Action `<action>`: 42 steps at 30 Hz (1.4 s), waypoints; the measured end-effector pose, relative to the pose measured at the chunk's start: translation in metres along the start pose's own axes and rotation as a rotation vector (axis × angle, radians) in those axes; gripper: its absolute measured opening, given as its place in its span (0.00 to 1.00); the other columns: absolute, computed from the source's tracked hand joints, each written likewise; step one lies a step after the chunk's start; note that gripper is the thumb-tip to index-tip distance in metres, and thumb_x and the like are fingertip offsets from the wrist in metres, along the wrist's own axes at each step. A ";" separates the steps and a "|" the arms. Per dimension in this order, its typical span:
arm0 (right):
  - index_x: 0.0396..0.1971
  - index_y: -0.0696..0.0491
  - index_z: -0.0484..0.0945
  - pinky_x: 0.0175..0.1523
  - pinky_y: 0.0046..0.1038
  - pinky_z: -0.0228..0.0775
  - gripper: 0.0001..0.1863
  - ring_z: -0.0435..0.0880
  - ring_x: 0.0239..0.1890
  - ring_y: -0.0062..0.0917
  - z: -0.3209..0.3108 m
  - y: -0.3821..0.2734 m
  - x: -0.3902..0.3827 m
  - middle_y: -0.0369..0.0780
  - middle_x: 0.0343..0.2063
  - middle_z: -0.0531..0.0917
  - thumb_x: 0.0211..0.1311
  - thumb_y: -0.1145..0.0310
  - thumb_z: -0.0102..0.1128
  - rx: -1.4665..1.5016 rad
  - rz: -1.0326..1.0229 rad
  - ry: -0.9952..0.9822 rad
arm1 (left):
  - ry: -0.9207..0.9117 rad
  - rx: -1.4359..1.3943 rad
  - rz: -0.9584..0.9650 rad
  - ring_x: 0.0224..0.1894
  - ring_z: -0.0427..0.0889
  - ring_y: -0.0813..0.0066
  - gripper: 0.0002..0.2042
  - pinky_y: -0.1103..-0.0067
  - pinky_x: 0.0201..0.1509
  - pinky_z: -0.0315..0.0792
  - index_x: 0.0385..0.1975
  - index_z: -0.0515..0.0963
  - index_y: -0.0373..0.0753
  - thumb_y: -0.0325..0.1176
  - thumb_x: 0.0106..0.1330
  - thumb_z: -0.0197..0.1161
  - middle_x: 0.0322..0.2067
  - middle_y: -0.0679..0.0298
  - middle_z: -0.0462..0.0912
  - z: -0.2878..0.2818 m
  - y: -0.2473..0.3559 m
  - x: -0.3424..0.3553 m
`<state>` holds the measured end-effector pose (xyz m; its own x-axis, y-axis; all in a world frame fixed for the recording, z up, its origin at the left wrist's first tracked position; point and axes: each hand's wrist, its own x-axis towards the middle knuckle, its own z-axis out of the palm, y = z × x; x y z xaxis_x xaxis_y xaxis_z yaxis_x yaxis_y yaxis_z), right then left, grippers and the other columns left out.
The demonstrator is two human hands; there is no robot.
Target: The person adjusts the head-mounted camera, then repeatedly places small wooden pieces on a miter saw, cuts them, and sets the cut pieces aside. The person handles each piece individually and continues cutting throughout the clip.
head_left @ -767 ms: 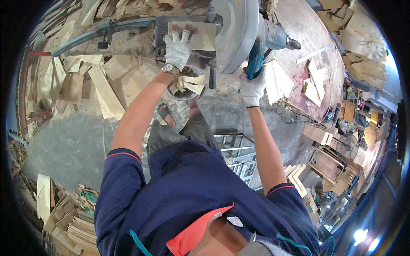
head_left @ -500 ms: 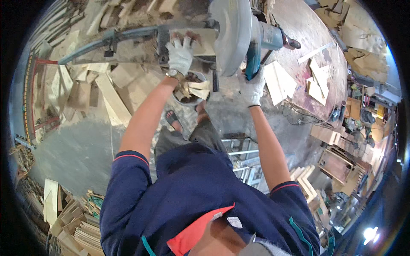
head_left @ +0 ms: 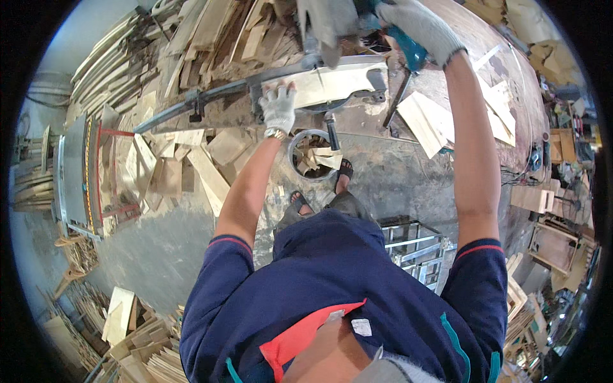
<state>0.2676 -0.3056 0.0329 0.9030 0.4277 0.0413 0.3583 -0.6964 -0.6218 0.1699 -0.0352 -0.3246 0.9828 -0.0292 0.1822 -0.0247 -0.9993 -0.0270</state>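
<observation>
A pale wooden board (head_left: 348,83) lies on the bed of a mitre saw. My left hand (head_left: 279,110), in a whitish work glove with bare fingertips, rests with fingers spread on the left end of the board. My right hand (head_left: 426,27), gloved too, is wrapped round the teal handle (head_left: 407,51) of the saw. The grey saw head (head_left: 329,22) stands raised over the far side of the board, partly cut off by the picture's top edge. A narrow dark line crosses the board below it; I cannot tell whether this is a cut.
A bucket (head_left: 295,163) of wood offcuts stands before my feet. Loose boards (head_left: 207,172) lie on the floor to the left, and pale pieces (head_left: 424,121) lie right of the saw. Stacked planks (head_left: 204,32) fill the far left. A metal frame (head_left: 415,246) stands close on my right.
The saw head has gone up and away from the board, and my right hand has risen with its handle. My left hand stays on the board. The view has shifted.
</observation>
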 end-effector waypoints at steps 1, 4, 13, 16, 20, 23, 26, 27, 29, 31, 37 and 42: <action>0.42 0.61 0.82 0.47 0.38 0.79 0.17 0.88 0.44 0.42 -0.002 0.001 0.003 0.55 0.37 0.87 0.63 0.62 0.59 0.199 0.103 -0.015 | -0.071 -0.017 -0.018 0.71 0.67 0.40 0.36 0.46 0.63 0.68 0.75 0.63 0.56 0.28 0.63 0.58 0.73 0.62 0.66 -0.007 -0.003 -0.008; 0.42 0.60 0.81 0.43 0.36 0.79 0.17 0.87 0.38 0.35 -0.021 0.036 0.000 0.49 0.34 0.87 0.65 0.60 0.59 0.546 0.205 0.096 | -0.110 -0.038 -0.021 0.71 0.66 0.37 0.35 0.48 0.67 0.65 0.73 0.66 0.51 0.26 0.61 0.59 0.75 0.58 0.64 -0.040 0.012 -0.038; 0.46 0.57 0.82 0.51 0.43 0.79 0.28 0.88 0.44 0.47 0.216 0.239 -0.053 0.52 0.37 0.88 0.53 0.50 0.71 0.064 0.392 0.258 | 0.134 -1.218 -1.214 0.32 0.78 0.73 0.20 0.74 0.32 0.73 0.52 0.78 0.32 0.24 0.58 0.54 0.32 0.60 0.83 -0.046 0.013 -0.300; 0.42 0.57 0.83 0.52 0.41 0.79 0.24 0.88 0.43 0.45 0.255 0.237 -0.052 0.52 0.37 0.88 0.52 0.54 0.71 0.142 0.577 0.240 | 0.151 -1.103 -1.374 0.32 0.79 0.69 0.13 0.73 0.33 0.74 0.42 0.78 0.32 0.25 0.57 0.55 0.31 0.60 0.81 -0.017 0.009 -0.402; 0.35 0.58 0.81 0.40 0.36 0.81 0.13 0.88 0.33 0.34 0.260 0.240 -0.049 0.47 0.32 0.86 0.55 0.64 0.68 0.595 0.842 0.325 | 0.409 -1.290 -1.679 0.34 0.80 0.65 0.05 0.70 0.39 0.76 0.31 0.76 0.34 0.27 0.57 0.57 0.28 0.60 0.78 -0.018 0.032 -0.414; 0.41 0.57 0.76 0.28 0.28 0.81 0.13 0.81 0.23 0.24 0.256 0.236 -0.039 0.39 0.31 0.80 0.61 0.69 0.69 1.013 0.920 0.322 | 0.145 -1.274 -1.494 0.33 0.80 0.64 0.05 0.67 0.42 0.77 0.27 0.73 0.36 0.27 0.56 0.63 0.28 0.58 0.80 0.007 0.011 -0.445; 0.38 0.60 0.80 0.27 0.25 0.81 0.09 0.83 0.24 0.24 0.255 0.225 -0.032 0.41 0.33 0.83 0.62 0.74 0.69 1.103 0.896 0.344 | 0.069 -1.006 -1.143 0.36 0.82 0.61 0.03 0.62 0.42 0.83 0.23 0.72 0.36 0.27 0.54 0.57 0.32 0.54 0.79 0.029 -0.012 -0.445; 0.37 0.60 0.80 0.27 0.27 0.80 0.07 0.83 0.24 0.25 0.255 0.226 -0.033 0.42 0.33 0.84 0.61 0.75 0.68 1.100 0.877 0.377 | 0.042 -0.939 -1.044 0.37 0.82 0.60 0.03 0.62 0.43 0.83 0.24 0.72 0.36 0.27 0.54 0.56 0.33 0.53 0.80 0.031 -0.018 -0.432; 0.35 0.61 0.80 0.26 0.29 0.78 0.05 0.82 0.22 0.28 0.256 0.228 -0.035 0.44 0.32 0.85 0.60 0.77 0.67 1.088 0.829 0.448 | 0.023 -1.021 -1.053 0.37 0.83 0.59 0.04 0.64 0.43 0.82 0.28 0.74 0.33 0.26 0.55 0.58 0.33 0.55 0.82 0.021 -0.023 -0.396; 0.33 0.61 0.80 0.25 0.28 0.75 0.05 0.81 0.23 0.26 0.248 0.234 -0.046 0.42 0.30 0.84 0.61 0.78 0.67 1.177 0.772 0.452 | 0.128 -1.444 -1.304 0.38 0.83 0.57 0.06 0.64 0.42 0.83 0.31 0.74 0.32 0.24 0.53 0.57 0.35 0.55 0.81 -0.025 -0.011 -0.318; 0.40 0.59 0.79 0.34 0.24 0.72 0.07 0.80 0.29 0.22 0.269 0.223 -0.148 0.36 0.34 0.83 0.66 0.73 0.68 1.396 0.752 0.274 | 0.152 -1.732 -1.518 0.38 0.84 0.52 0.13 0.59 0.41 0.87 0.37 0.74 0.29 0.22 0.50 0.53 0.41 0.53 0.79 -0.038 -0.041 -0.302; 0.45 0.55 0.81 0.45 0.27 0.77 0.09 0.83 0.36 0.22 0.288 0.225 -0.325 0.35 0.37 0.84 0.71 0.67 0.63 1.358 1.042 0.218 | 0.092 -1.740 -1.521 0.41 0.84 0.52 0.13 0.58 0.43 0.87 0.37 0.74 0.30 0.22 0.51 0.52 0.41 0.53 0.79 -0.050 -0.051 -0.311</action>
<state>-0.0131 -0.4356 -0.3457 0.6610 -0.0114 -0.7503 -0.6888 0.3876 -0.6127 -0.1433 0.0241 -0.3304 0.4272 0.5444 -0.7219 0.3340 0.6469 0.6856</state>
